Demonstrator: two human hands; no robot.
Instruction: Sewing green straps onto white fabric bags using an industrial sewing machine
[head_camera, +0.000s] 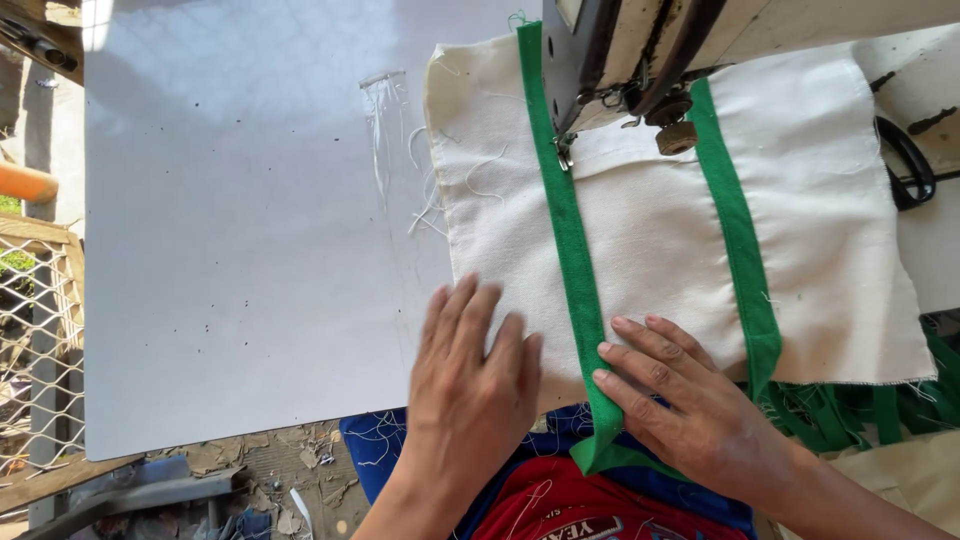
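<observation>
Two green straps run along one cream canvas panel (660, 250) lying on the white table (230, 230). Left strap (572, 250) passes under the sewing machine's presser foot (565, 152). Left hand (470, 375) rests flat, fingers spread, gripping nothing. Right hand (690, 400) presses two fingertips against the left strap. Right strap (738, 240) lies untouched. One pair of black scissors (908, 160) lies beside the panel.

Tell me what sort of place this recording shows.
Probably a small, partly open-air sewing workshop: a sewing machine stitches green strap onto cream fabric on a white table, with wire fencing and a littered dirt floor alongside.
</observation>
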